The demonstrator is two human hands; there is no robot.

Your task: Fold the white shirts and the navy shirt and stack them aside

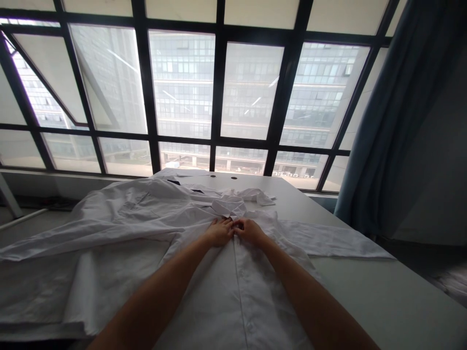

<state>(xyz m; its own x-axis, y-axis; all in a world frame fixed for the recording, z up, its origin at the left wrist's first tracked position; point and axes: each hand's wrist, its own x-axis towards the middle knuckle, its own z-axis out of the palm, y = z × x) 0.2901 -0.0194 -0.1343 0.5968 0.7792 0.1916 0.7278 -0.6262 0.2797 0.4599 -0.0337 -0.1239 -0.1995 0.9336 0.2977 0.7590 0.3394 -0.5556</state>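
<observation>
While windows (182,82) back the white table (365,287) | 2 hands (221,233) (250,230) together, pinching white shirt (215,287)

Over on the right, a hand could slide along the bare white tabletop (386,291) on either side of the outstretched sleeve (332,239), which lies low across it, with the blue curtain (386,121) hanging just past the edge. The left side is harder going, as heaped white cloth (124,204) would snag anything moving low, though there's open air above it. In the middle, the left hand (220,232) and right hand (250,231) nearly meet over the white shirt (207,296), leaving scarcely a gap.
</observation>
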